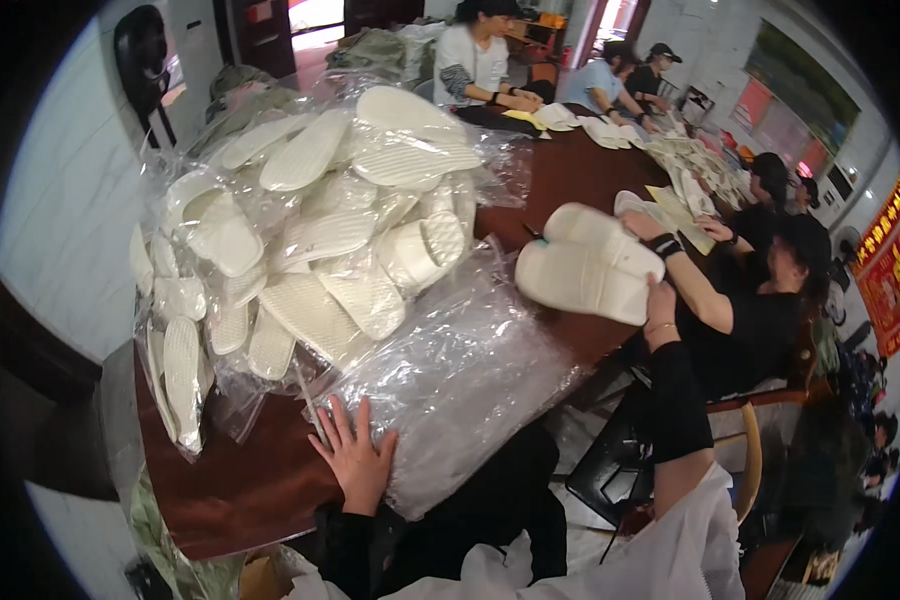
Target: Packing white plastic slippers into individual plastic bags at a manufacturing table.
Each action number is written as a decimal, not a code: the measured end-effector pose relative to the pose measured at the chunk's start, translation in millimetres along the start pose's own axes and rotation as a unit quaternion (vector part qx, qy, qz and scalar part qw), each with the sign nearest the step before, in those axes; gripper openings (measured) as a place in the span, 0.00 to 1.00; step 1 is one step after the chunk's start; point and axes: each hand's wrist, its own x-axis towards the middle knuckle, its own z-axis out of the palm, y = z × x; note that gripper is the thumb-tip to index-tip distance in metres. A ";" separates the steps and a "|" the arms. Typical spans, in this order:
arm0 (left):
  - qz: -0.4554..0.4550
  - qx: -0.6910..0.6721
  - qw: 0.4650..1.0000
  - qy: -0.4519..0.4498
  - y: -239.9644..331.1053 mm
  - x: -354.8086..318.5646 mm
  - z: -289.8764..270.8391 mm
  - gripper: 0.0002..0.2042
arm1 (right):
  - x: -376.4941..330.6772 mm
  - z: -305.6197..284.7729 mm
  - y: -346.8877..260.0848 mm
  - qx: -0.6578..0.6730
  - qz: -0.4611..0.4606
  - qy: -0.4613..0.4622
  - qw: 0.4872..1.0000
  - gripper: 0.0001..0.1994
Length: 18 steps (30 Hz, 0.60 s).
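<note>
My right hand (660, 308) grips a pair of cream-white slippers (592, 262) by one end, above the right side of the table. The two slippers lie side by side. My left hand (358, 462) rests flat with fingers spread at the left edge of a clear plastic bag (460, 385). That bag lies flat in front of me, and nothing shows inside it. Next to my left fingertips is a thin pale strip (310, 402), its kind unclear. Just beyond lies a big heap of white slippers (320, 310), many wrapped in clear bags.
The dark red-brown table (245, 500) runs away from me to the far right. A co-worker in black (760, 310) sits close on my right, handling pale slipper pieces (660, 215). Farther along, several people work over more white pieces (695, 170). A wooden chair (748, 460) stands at lower right.
</note>
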 end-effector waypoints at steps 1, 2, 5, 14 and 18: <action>0.008 -0.006 1.000 -0.003 3.7 0.9 -0.5 0.34 | 9.2 -7.7 -4.5 -0.037 0.019 0.040 0.998 0.24; 0.023 -0.015 1.000 0.009 9.8 3.7 0.7 0.34 | 19.7 -13.5 -4.0 -0.072 -0.024 0.054 0.996 0.30; -0.011 0.014 1.000 0.001 -14.1 -6.1 -4.3 0.34 | -78.6 70.4 -49.1 -0.059 -0.204 0.072 0.975 0.31; -0.012 0.012 1.000 0.025 -5.2 4.1 10.7 0.34 | -223.5 98.3 -14.7 -0.341 -0.384 -0.463 0.722 0.31; 0.008 -0.068 0.997 0.017 -23.0 -0.3 1.0 0.33 | -228.7 103.8 -12.0 -0.351 -0.373 -0.480 0.712 0.31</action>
